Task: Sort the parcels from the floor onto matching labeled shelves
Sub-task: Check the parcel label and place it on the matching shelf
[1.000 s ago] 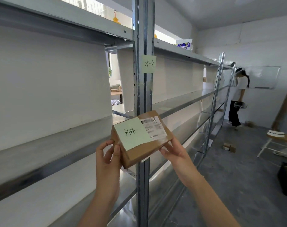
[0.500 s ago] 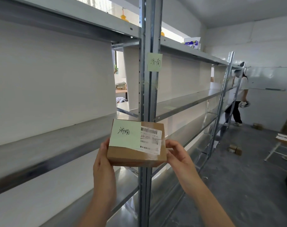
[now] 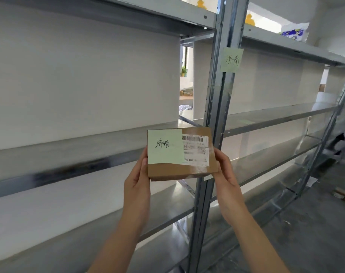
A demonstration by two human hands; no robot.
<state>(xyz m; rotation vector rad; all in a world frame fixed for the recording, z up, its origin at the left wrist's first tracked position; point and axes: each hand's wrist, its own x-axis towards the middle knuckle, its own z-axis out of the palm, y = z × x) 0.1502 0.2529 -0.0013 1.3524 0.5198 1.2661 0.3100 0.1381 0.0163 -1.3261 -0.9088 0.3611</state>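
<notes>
1. Small cardboard parcel [image 3: 182, 171] held up in front of the metal upright [image 3: 217, 107]; pinched between left hand [image 3: 137, 184] on its left edge and right hand [image 3: 226, 174] on its right.
2. Green sticky note [image 3: 164, 146] on top, handwritten 济南; white barcode label [image 3: 196, 149] just beside it.
3. Same characters on the green shelf note [image 3: 231, 60] stuck higher on that upright; steel shelf [image 3: 276, 115] to the right sitting bare.

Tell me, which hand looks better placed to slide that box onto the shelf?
Right, probably. The right hand grips the parcel on the side nearer the bay right of the post, beside the matching green label.
</notes>
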